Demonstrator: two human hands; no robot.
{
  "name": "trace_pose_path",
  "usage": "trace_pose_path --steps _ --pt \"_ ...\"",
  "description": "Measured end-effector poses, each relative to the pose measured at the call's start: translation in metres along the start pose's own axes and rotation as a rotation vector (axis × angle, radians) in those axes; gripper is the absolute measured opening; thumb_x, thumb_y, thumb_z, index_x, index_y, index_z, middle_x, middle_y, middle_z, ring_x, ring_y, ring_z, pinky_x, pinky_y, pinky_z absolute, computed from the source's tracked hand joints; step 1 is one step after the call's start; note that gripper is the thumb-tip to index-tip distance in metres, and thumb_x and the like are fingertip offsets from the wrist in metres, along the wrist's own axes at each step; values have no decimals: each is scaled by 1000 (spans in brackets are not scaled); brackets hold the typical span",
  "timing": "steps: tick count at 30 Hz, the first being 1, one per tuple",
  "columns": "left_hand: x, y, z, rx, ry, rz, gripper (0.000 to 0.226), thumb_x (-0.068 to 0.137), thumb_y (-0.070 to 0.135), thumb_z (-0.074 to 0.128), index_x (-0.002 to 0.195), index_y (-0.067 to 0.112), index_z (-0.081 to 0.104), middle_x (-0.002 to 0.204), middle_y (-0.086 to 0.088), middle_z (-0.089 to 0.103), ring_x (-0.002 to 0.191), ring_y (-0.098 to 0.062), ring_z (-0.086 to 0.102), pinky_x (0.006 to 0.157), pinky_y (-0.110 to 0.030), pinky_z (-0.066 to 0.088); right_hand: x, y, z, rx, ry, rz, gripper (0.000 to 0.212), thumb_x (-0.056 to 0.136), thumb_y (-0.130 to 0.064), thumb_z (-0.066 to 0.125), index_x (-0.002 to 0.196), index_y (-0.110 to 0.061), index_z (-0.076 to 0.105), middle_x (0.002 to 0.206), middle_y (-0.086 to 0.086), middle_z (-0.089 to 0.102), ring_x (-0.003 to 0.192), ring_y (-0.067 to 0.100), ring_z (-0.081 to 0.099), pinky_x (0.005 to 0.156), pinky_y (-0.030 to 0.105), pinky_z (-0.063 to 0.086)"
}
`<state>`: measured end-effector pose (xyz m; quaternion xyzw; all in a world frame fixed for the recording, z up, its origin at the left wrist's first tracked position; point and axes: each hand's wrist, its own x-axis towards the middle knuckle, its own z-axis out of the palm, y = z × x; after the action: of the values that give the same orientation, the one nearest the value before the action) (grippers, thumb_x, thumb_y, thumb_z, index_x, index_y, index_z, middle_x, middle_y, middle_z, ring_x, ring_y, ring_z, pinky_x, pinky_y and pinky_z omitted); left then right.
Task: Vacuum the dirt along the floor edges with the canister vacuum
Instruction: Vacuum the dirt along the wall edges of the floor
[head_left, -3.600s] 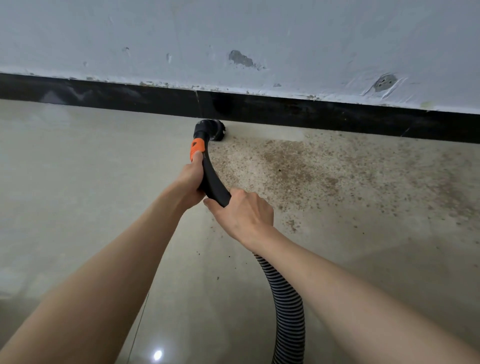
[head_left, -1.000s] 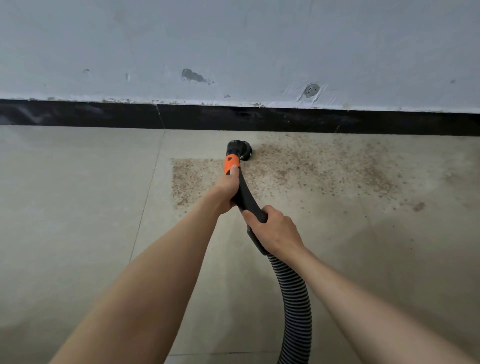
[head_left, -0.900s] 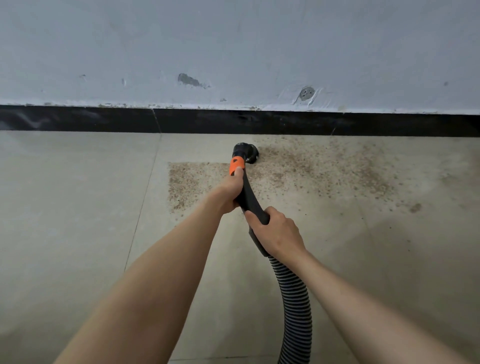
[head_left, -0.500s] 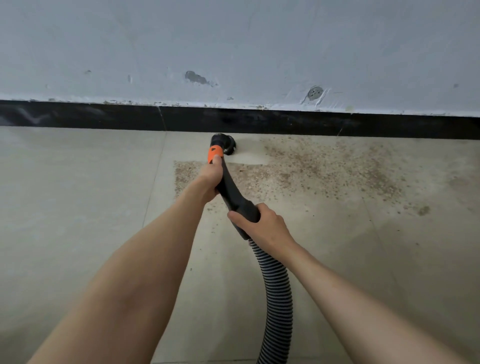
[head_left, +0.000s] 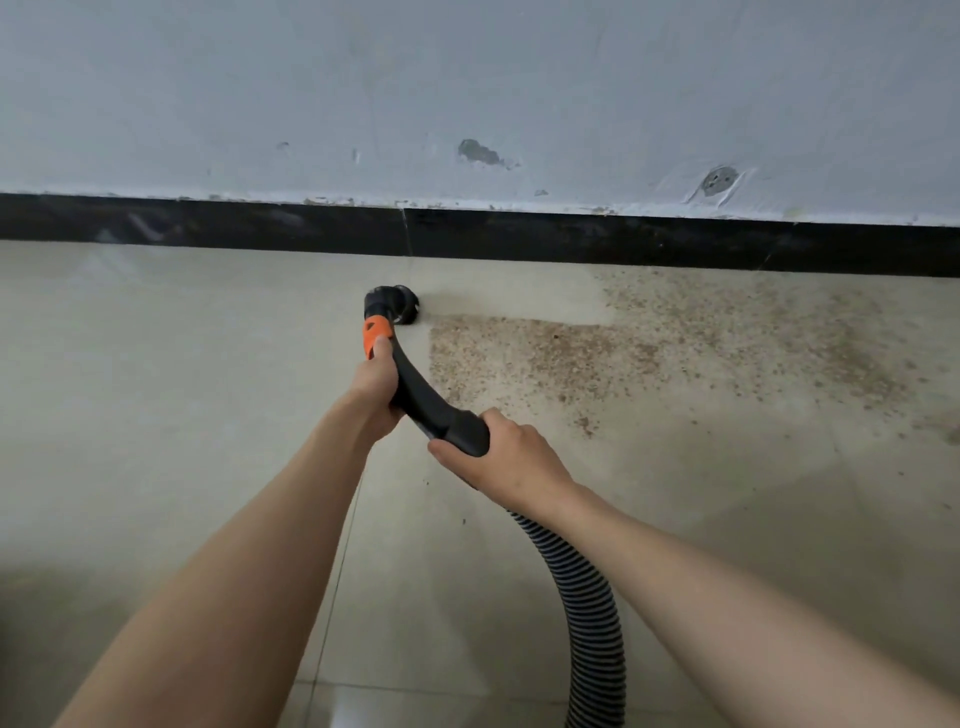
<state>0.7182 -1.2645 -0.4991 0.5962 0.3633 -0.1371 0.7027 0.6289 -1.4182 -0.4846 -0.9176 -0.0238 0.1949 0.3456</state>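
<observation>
A black curved vacuum handle (head_left: 426, 400) with an orange band (head_left: 375, 338) ends in a round black nozzle (head_left: 397, 307) resting on the beige tile floor, just short of the black baseboard (head_left: 519, 236). My left hand (head_left: 375, 387) grips the handle just below the orange band. My right hand (head_left: 506, 457) grips the lower end, where the ribbed hose (head_left: 592, 613) begins. Brown dirt (head_left: 623, 353) is spread over the floor to the right of the nozzle. A cleaned strip (head_left: 509, 304) runs along the baseboard right of the nozzle. The canister is out of view.
A scuffed white wall (head_left: 467, 93) rises above the baseboard. The floor to the left of the nozzle (head_left: 156, 364) shows no dirt. The hose trails off the bottom edge at the right.
The nozzle has swept left along the baseboard past the left end of the dirt patch, leaving a longer clean strip. Both hands kept their grip and moved left with it.
</observation>
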Motion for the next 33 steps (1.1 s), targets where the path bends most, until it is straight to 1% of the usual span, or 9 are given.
trace_pose_path --steps 3,9,12,14,20,22,25,30,33 --pt "-10 -14 5 -5 -21 -1 68 98 53 33 138 -2 37 132 -17 52 117 -30 54 87 -35 46 -13 10 -2 -30 8 22 54 81 -72 53 97 -21 49 85 -9 55 83 17 58 67 33 48" --pt "-26 -20 26 -7 -70 -50 62 97 52 37 136 3 38 120 -13 55 107 -26 56 81 -35 45 -30 23 -14 -32 57 73 54 78 -74 52 94 -23 50 81 -10 54 79 16 56 64 32 44" --pt "-32 -20 40 20 -92 -72 63 97 53 37 135 3 37 108 -10 55 91 -23 55 76 -35 45 -39 28 -22 -32 88 109 54 78 -74 52 93 -22 50 81 -10 54 79 17 56 64 32 44" --pt "-37 -22 50 55 -102 -73 61 98 51 37 136 3 37 109 -11 55 86 -22 55 70 -35 46 -45 34 -27 -20 106 131 53 78 -73 52 92 -22 50 81 -9 55 78 16 57 64 32 47" --pt "-50 -31 84 104 -192 -82 68 96 55 35 139 3 36 136 -17 49 119 -31 53 82 -39 48 -65 54 -40 11 182 199 53 78 -72 53 90 -21 51 80 -7 57 80 19 59 67 32 47" --pt "-55 -35 97 127 -210 -72 63 97 52 35 136 2 37 128 -17 53 109 -31 56 77 -39 48 -72 62 -43 14 219 238 55 78 -74 52 90 -21 52 80 -6 57 81 21 58 67 32 45" --pt "-63 -43 118 154 -251 -71 59 98 51 34 135 6 37 106 -11 55 90 -26 57 74 -39 47 -81 76 -49 26 267 292 55 78 -75 51 86 -21 52 78 -7 56 79 21 57 66 32 42" --pt "-71 -54 151 229 -294 -57 64 98 53 33 136 2 37 110 -12 52 103 -31 56 79 -39 49 -91 93 -53 32 356 357 56 79 -74 51 90 -19 53 80 -4 60 79 23 58 67 32 44" --pt "-71 -57 164 252 -314 -50 61 99 50 33 133 -1 41 104 -12 52 93 -29 56 74 -37 48 -93 98 -55 28 388 385 55 80 -73 50 91 -19 53 75 -7 55 75 22 55 65 32 40"
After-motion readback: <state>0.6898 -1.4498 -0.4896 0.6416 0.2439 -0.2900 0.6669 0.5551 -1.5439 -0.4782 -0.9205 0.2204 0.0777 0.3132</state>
